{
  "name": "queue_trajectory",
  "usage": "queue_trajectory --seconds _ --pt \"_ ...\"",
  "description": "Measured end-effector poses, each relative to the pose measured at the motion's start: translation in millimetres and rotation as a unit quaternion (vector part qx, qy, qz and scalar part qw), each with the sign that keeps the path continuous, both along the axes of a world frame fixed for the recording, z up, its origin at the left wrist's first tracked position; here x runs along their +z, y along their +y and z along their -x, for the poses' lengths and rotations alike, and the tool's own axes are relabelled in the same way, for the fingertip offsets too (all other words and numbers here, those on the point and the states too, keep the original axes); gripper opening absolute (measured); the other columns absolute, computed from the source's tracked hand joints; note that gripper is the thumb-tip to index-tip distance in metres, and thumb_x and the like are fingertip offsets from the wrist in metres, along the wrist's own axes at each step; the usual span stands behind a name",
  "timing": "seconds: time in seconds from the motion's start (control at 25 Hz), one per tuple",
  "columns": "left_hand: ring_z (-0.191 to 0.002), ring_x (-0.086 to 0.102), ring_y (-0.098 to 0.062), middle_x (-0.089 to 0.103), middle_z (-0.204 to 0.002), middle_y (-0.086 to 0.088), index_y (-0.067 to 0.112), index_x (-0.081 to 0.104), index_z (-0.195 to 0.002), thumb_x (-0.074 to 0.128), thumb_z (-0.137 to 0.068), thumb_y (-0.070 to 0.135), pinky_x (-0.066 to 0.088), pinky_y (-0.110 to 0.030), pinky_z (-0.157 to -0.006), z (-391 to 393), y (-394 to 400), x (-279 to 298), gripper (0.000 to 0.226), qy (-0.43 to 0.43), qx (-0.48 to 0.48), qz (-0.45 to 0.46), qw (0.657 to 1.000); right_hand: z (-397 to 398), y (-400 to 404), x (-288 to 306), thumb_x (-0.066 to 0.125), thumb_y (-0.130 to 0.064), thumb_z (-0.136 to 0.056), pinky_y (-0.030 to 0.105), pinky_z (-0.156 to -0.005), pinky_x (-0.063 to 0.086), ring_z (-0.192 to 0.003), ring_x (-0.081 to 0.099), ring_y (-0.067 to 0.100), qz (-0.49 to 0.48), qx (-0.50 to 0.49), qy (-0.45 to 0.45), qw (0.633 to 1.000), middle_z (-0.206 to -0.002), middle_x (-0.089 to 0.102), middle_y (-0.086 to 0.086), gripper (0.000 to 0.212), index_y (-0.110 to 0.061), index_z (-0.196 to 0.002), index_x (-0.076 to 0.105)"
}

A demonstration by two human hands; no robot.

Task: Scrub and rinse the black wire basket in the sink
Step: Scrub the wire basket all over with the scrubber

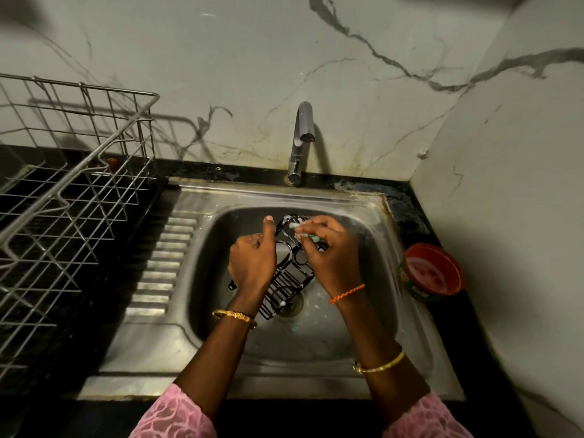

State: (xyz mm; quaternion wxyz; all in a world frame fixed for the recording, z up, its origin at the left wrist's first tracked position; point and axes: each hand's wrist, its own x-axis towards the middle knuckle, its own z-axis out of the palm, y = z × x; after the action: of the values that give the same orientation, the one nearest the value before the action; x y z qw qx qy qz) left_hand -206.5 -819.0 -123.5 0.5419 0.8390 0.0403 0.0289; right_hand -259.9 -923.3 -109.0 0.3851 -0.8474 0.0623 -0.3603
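Note:
The black wire basket (286, 287) hangs tilted over the steel sink (202, 248), its lower end near the drain. My left hand (252, 260) grips the basket's left side, thumb pointing up. My right hand (328, 248) pinches a small green scrubber (311, 237) and presses it against the basket's upper end, where white suds cling to the wires. My hands hide part of the basket's frame.
The tap (300, 137) stands behind the sink; no water runs from it. A large steel dish rack (72, 191) fills the counter on the left. A red tub (431, 270) sits on the sink's right rim against the marble wall.

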Motion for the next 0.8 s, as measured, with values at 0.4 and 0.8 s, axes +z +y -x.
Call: queue_trajectory --seconds 0.4,0.8 --pt "-0.056 0.044 -0.021 0.045 -0.054 -0.001 0.014 0.038 -0.051 0.038 -0.095 0.053 0.032 -0.030 -0.057 0 4 -6 0.059 0.071 0.025 0.038 0.996 -5 -1 -17 0.063 0.008 -0.075 0.002 -0.076 0.040 -0.081 0.052 -0.003 0.006 -0.024 0.011 1.000 -0.084 0.061 0.003 0.016 -0.003 -0.082 0.072" --pt "-0.049 0.031 -0.015 0.034 -0.049 0.002 0.021 0.030 -0.048 0.043 -0.080 0.074 0.029 -0.029 -0.056 -3 8 -5 0.063 0.050 -0.005 0.131 0.990 20 7 -43 0.062 0.006 -0.081 0.016 -0.084 0.047 -0.089 0.063 0.004 -0.178 -0.057 -0.071 0.980 -0.090 0.067 0.001 0.018 -0.009 -0.087 0.069"
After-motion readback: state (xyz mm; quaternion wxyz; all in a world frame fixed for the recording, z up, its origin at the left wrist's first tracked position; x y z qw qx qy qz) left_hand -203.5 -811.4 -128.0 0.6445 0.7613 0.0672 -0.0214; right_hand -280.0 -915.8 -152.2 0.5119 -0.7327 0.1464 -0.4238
